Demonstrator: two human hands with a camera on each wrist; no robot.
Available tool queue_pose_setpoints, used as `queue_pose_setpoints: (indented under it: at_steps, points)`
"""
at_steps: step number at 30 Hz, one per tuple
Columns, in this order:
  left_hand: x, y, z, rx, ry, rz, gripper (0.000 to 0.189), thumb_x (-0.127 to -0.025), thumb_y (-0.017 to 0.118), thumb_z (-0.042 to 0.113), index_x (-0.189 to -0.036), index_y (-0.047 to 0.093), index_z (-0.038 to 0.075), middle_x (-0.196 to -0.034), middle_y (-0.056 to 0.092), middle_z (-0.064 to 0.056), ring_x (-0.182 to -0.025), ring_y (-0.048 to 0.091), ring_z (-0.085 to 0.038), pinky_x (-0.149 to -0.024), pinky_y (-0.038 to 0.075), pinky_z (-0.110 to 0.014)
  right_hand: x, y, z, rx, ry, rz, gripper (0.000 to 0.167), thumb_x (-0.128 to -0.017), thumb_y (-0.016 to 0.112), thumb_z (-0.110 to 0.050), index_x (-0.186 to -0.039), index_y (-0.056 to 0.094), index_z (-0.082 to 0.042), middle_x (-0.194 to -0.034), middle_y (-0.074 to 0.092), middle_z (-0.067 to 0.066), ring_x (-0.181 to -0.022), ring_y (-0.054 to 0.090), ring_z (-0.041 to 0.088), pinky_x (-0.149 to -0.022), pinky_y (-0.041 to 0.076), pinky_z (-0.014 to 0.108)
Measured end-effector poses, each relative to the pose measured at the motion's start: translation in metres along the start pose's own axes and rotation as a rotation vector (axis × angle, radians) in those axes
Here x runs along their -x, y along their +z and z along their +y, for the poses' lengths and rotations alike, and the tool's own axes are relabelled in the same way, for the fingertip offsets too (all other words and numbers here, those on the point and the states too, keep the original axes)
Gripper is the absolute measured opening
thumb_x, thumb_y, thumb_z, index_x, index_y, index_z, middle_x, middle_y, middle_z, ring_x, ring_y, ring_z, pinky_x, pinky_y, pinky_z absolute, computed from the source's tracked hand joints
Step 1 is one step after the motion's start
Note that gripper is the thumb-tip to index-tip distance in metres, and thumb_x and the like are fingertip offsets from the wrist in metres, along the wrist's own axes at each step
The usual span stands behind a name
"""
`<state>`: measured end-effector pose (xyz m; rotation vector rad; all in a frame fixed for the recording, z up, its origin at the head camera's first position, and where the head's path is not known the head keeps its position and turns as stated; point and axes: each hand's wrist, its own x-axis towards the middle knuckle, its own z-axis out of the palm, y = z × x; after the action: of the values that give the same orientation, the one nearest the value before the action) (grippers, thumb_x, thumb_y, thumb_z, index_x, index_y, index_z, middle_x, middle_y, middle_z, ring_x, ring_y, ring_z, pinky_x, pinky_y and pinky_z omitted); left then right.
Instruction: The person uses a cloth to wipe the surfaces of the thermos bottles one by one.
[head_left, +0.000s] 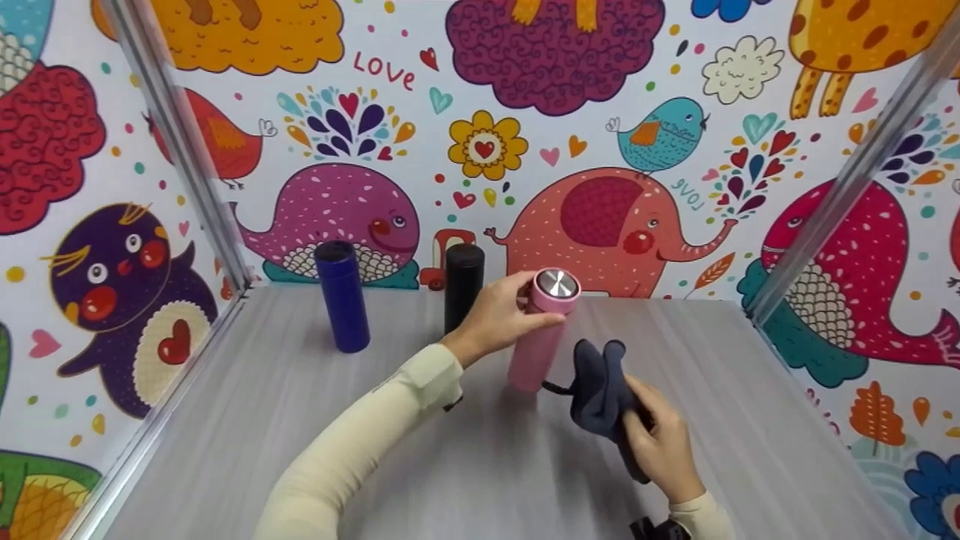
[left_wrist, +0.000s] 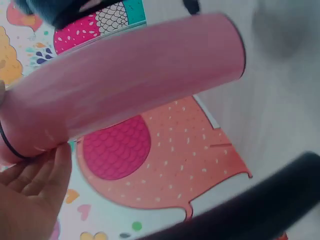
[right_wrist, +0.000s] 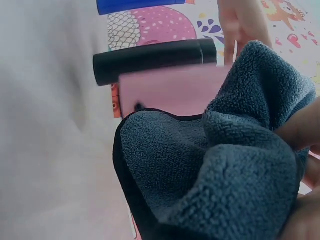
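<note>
My left hand (head_left: 499, 319) grips a pink thermos bottle (head_left: 535, 358) near its top, thumb and fingers round the neck below a silver-topped lid (head_left: 558, 284). The bottle leans slightly, and its base appears off the table in the left wrist view. In my right hand (head_left: 667, 442) is a bunched dark grey-blue cloth (head_left: 600, 390) with black edging, pinched between thumb and fingers. The folded cloth (right_wrist: 235, 165) fills much of the right wrist view, overlapping the pink bottle (right_wrist: 170, 90) there. A thin black loop hangs from the cloth toward the bottle's base.
A black bottle (head_left: 463, 281) stands just behind my left hand. Farther left is a blue bottle (head_left: 345, 300), upright on the grey table (head_left: 247, 420). Patterned walls (head_left: 480, 210) with metal corner strips (head_left: 180, 142) enclose the table at the back and both sides.
</note>
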<state>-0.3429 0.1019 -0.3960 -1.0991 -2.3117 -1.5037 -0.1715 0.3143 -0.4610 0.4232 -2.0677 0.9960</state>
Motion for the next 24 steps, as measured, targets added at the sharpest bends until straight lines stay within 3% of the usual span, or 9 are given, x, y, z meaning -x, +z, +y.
queue_pose_setpoints:
  at_steps: [4,10,18,24]
  points:
    - [0.027,-0.009,-0.002,0.006,0.018,-0.008,0.068,-0.080,0.083,0.045,-0.133,0.060,0.008,-0.122,0.067,-0.001,-0.103,0.064,-0.008,-0.083,0.055,-0.021,-0.010,0.004,-0.013,-0.028,-0.009,0.014,0.048,-0.076,0.056,0.032,-0.119,0.065,0.014,-0.111,0.067,0.026,-0.107,0.060,0.005,-0.088,0.045,0.011]
    - [0.062,-0.019,-0.013,0.039,-0.029,0.044,0.069,-0.080,0.083,0.042,-0.136,0.059,0.010,-0.125,0.065,0.001,-0.107,0.063,-0.009,-0.086,0.054,-0.023,-0.020,0.020,-0.021,-0.103,-0.012,0.014,0.047,-0.079,0.056,0.031,-0.122,0.063,0.015,-0.114,0.066,0.027,-0.110,0.060,0.007,-0.092,0.046,0.014]
    - [0.078,-0.016,-0.024,0.057,-0.073,0.056,0.069,-0.080,0.083,0.043,-0.136,0.059,0.010,-0.125,0.065,0.001,-0.104,0.063,-0.010,-0.086,0.055,-0.026,-0.038,0.033,-0.030,-0.142,0.008,0.051,0.043,-0.082,0.057,0.028,-0.122,0.063,0.014,-0.114,0.066,0.026,-0.106,0.061,0.006,-0.091,0.048,0.016]
    - [0.080,-0.015,-0.028,0.041,-0.081,0.068,0.069,-0.080,0.084,0.041,-0.136,0.059,0.009,-0.125,0.065,0.000,-0.104,0.063,-0.011,-0.087,0.055,-0.029,-0.057,0.047,-0.035,-0.210,0.076,0.034,0.043,-0.084,0.056,0.025,-0.125,0.061,0.014,-0.118,0.066,0.025,-0.104,0.062,0.007,-0.091,0.049,0.018]
